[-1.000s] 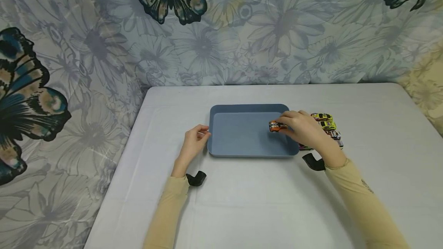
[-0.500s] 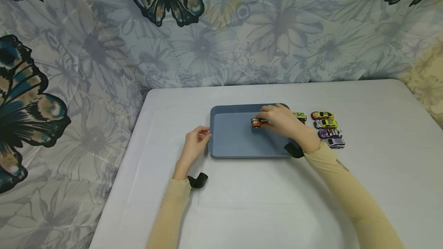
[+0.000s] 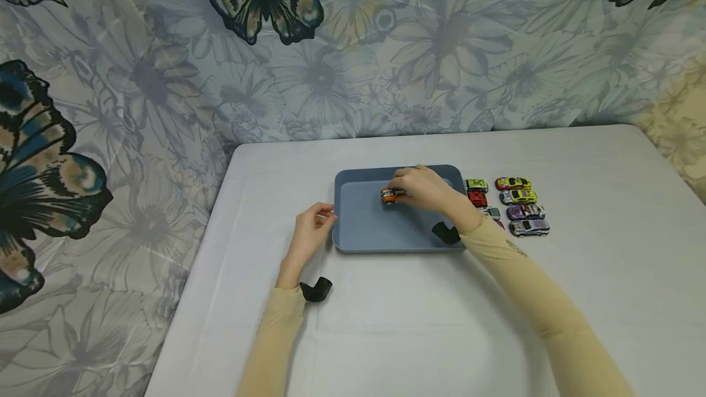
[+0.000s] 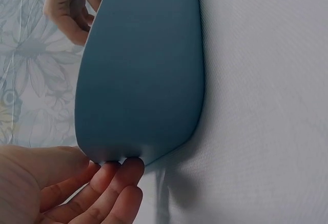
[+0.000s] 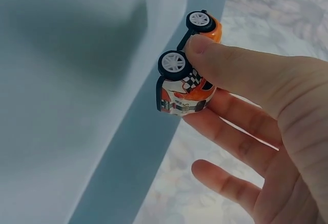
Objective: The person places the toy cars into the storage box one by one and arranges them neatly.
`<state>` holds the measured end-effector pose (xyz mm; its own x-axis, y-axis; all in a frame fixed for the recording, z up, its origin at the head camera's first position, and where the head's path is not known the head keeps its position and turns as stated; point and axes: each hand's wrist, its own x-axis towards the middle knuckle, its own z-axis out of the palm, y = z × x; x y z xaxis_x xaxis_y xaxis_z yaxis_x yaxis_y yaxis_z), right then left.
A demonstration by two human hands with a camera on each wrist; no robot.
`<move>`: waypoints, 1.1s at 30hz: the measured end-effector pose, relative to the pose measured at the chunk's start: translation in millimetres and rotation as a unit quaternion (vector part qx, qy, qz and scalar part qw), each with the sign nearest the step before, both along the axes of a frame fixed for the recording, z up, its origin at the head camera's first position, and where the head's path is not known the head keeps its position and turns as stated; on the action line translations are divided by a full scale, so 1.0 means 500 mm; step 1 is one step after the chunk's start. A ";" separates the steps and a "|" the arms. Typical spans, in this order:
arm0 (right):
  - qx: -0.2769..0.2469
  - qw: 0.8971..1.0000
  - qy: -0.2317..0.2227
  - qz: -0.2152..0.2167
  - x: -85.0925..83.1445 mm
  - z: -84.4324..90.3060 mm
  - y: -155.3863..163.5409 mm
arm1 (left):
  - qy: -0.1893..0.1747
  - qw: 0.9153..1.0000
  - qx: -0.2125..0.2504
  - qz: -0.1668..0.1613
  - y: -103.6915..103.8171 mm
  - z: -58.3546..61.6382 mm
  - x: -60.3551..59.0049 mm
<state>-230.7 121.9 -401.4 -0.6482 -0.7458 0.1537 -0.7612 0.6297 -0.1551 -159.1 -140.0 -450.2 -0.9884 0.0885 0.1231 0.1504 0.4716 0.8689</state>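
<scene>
An orange toy car (image 5: 187,75) with black-and-white checks and white-spoked wheels hangs over the blue-grey tray (image 3: 358,231). My right hand (image 3: 421,189) pinches it, the thumb lying on its side between the wheels in the right wrist view and the fingers behind. One of the outer fingers is held away from the car. At the tray's left end, my left hand (image 3: 312,225) rests its fingertips (image 4: 132,166) against the outer wall, with the thumb close by the rim. Its fingers are loosely bent.
Several toy cars stand right of the tray in two columns, among them a yellow-green car (image 3: 517,197) and a silver car (image 3: 529,228). A red car (image 3: 477,198) is closest to the tray. White cloth (image 3: 386,323) covers the table, with a butterfly-patterned fabric (image 3: 320,78) behind.
My right hand has carried the orange toy car leftward across the tray, from its right side towards the middle. More parked cars now show. My left hand stays at the tray's left end.
</scene>
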 end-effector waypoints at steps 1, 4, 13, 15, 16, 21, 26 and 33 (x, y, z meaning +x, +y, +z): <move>0.000 1.000 -0.003 0.000 -0.002 -0.001 -0.004 | 0.000 1.000 -0.001 0.000 0.000 0.000 0.000; -0.002 1.000 -0.011 -0.001 -0.009 -0.003 -0.016 | -0.001 1.000 -0.002 -0.002 -0.001 0.001 0.001; -0.005 1.000 -0.029 -0.004 -0.030 -0.004 -0.048 | -0.004 1.000 -0.003 0.000 -0.001 0.001 0.000; -0.005 0.999 -0.032 -0.007 -0.035 -0.005 -0.054 | -0.005 1.000 -0.003 0.002 -0.002 0.000 -0.001; -0.005 0.999 -0.034 -0.008 -0.037 -0.006 -0.057 | -0.006 1.000 -0.004 0.002 -0.002 0.000 -0.001; -0.010 0.999 -0.041 -0.011 -0.047 -0.011 -0.078 | -0.005 1.000 -0.004 0.000 -0.003 -0.001 -0.003; 0.000 0.999 -0.042 -0.013 -0.056 -0.018 -0.101 | -0.004 1.000 -0.002 0.000 -0.003 -0.002 -0.005; 0.007 0.999 -0.047 -0.020 -0.064 -0.034 -0.123 | -0.007 1.000 0.002 -0.003 -0.005 -0.004 -0.004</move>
<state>-262.7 60.2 -418.3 -0.6885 -0.7208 0.0802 -0.7180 0.6618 -0.2159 -161.3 -142.6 -452.2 -0.9895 0.0934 0.1105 0.1416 0.4672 0.8728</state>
